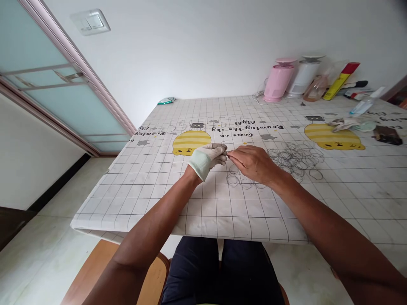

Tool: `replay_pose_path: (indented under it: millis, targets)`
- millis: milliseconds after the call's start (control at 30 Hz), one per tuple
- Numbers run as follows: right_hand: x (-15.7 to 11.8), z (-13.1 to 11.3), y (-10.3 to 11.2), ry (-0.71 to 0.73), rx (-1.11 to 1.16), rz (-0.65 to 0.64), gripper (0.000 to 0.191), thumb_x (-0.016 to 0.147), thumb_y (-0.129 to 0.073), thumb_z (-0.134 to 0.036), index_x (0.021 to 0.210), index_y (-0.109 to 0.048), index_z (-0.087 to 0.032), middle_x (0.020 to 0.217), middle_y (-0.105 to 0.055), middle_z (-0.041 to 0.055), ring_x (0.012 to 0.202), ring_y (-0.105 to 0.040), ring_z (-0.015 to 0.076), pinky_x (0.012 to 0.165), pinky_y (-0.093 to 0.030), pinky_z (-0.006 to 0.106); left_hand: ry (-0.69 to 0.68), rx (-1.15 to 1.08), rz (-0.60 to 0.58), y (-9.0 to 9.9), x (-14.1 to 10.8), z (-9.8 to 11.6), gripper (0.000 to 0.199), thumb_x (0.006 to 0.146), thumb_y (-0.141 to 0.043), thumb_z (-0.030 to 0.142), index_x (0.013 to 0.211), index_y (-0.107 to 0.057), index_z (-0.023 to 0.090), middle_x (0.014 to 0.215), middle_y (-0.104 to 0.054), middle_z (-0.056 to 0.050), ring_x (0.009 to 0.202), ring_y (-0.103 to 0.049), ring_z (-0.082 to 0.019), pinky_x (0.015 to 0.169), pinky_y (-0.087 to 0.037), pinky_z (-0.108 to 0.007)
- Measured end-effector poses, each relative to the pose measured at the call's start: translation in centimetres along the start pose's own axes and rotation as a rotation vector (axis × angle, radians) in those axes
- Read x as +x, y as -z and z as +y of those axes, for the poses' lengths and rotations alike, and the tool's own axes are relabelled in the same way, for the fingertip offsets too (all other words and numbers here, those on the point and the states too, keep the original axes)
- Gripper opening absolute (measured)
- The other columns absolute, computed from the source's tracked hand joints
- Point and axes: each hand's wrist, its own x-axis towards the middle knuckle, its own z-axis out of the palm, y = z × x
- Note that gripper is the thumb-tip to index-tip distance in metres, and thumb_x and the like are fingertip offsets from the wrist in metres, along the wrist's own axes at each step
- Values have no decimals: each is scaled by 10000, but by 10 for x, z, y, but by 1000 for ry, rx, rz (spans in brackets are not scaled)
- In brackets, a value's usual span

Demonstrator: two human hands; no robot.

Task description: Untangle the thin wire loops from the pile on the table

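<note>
My left hand (213, 156), in a whitish knit glove with a pale green cuff, is closed with its fingertips pinched together. Bare and also pinching, my right hand (249, 163) meets it fingertip to fingertip above the table. Whatever lies between the fingertips is too small to make out. A loose heap of thin dark rings (295, 161), like wire or fine cord loops, lies beside and beyond my right hand. Several more thin rings (235, 180) are spread on the cloth below that hand, partly hidden by the wrist.
A checked tablecloth (143, 212) covers the table. Along the wall stand a pink cylindrical device (279, 82), a white one (302, 78), a bottle (315, 88) and a yellow-red can (341, 81). Another glove (346, 124) and a dark block (387, 135) lie at right.
</note>
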Motion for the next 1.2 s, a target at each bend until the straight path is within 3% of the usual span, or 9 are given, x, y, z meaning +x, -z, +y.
replay_pose_path:
  millis: [300,400,533,667,767,867,1000,1100,1200]
  targets:
    - [-3,4,3,203,-91,-54,343,1033,-402,-136,792,-633,-214,683,-553,32,670,-477,195,673,-394,370,16,-4,-38,1,-1,-3,174,852,-793,196,861,-640,114,774,-658,-26,561,-613,-92,611,-531,-270]
    - [-2,5,3,123,24,-20,308,1044,-439,-190,868,-689,-225,734,-641,42,701,-554,205,693,-438,375,0,-25,-29,0,0,-2,169,851,-793,197,864,-646,115,757,-647,-15,560,-602,-89,601,-526,-262]
    - [-2,5,11,-95,243,-29,213,1030,-561,-332,1106,-747,-260,899,-765,31,776,-680,200,699,-494,344,-56,-25,-32,0,0,1,186,838,-800,217,922,-676,107,783,-658,-26,598,-605,-94,606,-515,-253]
    - [-2,4,17,-226,334,-16,223,1023,-564,-331,1010,-777,-264,809,-768,5,702,-694,178,630,-482,318,-105,71,4,0,-4,5,245,869,-768,304,1017,-714,117,914,-699,-70,658,-615,-108,635,-522,-266]
    - [-2,4,15,-266,317,48,220,1014,-572,-343,977,-771,-256,778,-755,8,660,-680,177,606,-478,321,-127,296,94,-4,-11,7,267,897,-729,382,1034,-746,153,1027,-730,-97,723,-657,-143,661,-542,-283]
    - [-2,5,12,-267,291,104,222,1012,-565,-340,977,-762,-244,729,-730,7,619,-649,170,586,-468,318,-51,477,65,-12,-18,6,259,891,-726,395,959,-763,148,961,-749,-106,688,-667,-167,597,-530,-287]
    - [-1,7,9,-222,233,140,205,1012,-560,-305,972,-745,-228,707,-707,4,616,-631,159,601,-464,310,61,424,17,-21,-19,0,166,890,-717,287,896,-750,124,818,-740,-98,598,-649,-151,533,-505,-276]
    - [-1,8,9,-182,181,157,195,1013,-546,-273,954,-725,-223,687,-677,-5,597,-590,145,595,-444,300,52,380,102,-22,-15,-2,121,901,-677,213,839,-731,125,735,-709,-70,550,-631,-136,512,-505,-268]
    - [-2,10,9,-187,136,212,199,1011,-530,-240,918,-704,-216,654,-629,-17,550,-525,127,551,-397,284,-33,344,265,-20,-12,0,115,897,-681,211,820,-720,135,719,-697,-52,539,-624,-128,518,-524,-267]
